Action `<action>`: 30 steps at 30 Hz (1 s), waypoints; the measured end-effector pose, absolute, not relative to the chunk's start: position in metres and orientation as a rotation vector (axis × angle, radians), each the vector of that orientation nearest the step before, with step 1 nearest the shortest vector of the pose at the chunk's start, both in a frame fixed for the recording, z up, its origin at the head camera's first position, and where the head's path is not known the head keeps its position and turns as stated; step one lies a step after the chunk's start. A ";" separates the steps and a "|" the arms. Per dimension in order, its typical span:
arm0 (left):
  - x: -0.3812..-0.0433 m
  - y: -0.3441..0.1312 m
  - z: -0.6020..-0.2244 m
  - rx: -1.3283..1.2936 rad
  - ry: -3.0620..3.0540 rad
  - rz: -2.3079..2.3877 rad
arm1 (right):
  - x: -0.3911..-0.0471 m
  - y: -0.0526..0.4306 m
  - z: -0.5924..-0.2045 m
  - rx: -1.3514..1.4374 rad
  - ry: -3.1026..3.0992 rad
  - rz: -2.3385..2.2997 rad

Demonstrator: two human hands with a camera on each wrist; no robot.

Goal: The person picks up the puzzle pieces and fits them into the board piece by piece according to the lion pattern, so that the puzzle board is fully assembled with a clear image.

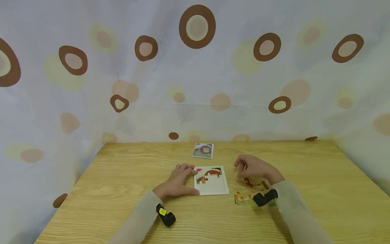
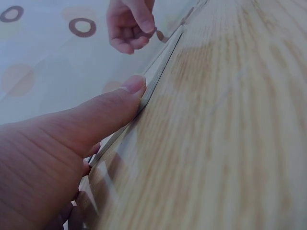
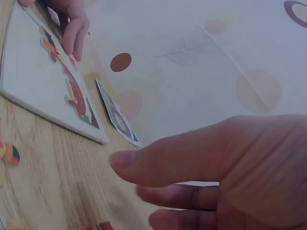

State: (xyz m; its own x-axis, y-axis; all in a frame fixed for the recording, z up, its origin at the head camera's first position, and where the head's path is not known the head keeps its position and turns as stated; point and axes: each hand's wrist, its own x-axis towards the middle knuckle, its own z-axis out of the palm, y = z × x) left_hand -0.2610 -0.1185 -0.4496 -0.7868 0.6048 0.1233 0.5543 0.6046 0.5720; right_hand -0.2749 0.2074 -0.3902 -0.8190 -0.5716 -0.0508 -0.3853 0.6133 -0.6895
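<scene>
- So the puzzle tray (image 1: 217, 187) is lying flat on the table in front of me, a bit right of my left hand. Looks like thin, stiff board, so I'd bet it's super light and would skid at a nudge – best held by the rim.
- A few fitted pieces (image 1: 212, 174) sit along its far side and far-left corner; the near-right part is bare white.
- My left hand (image 1: 176, 181) has the tray's left side, thumb on the near corner and fingers by the far one, thumb well apart from them.
- My right hand (image 1: 256, 167) is up off the table to the right of the tray, fingers loosely bent, a gap to the thumb, no piece in there that I can see.
- Loose pieces (image 1: 241, 199) lie right of the tray, some partly hidden under my right arm. They look flat and rigid, probably a pain to lift flat – I'd pinch the edges, gently on the knobs.
- Picture card (image 1: 207, 151) with a lion, just beyond the tray.
- Wood-grain table (image 1: 137, 156), spotted cloth (image 1: 231, 118) behind it.
</scene>
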 end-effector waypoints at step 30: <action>-0.258 -0.118 -0.447 0.978 2.746 0.941 | -0.274 0.230 -0.408 -0.744 2.601 -1.010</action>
State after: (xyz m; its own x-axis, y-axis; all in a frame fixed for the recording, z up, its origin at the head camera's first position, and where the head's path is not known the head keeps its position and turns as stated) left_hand -0.2585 -0.1180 -0.4472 -0.7935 0.5954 0.1256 0.5474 0.6082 0.5748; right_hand -0.2737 0.2295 -0.4077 -0.8374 -0.5444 -0.0487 -0.3690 0.6288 -0.6845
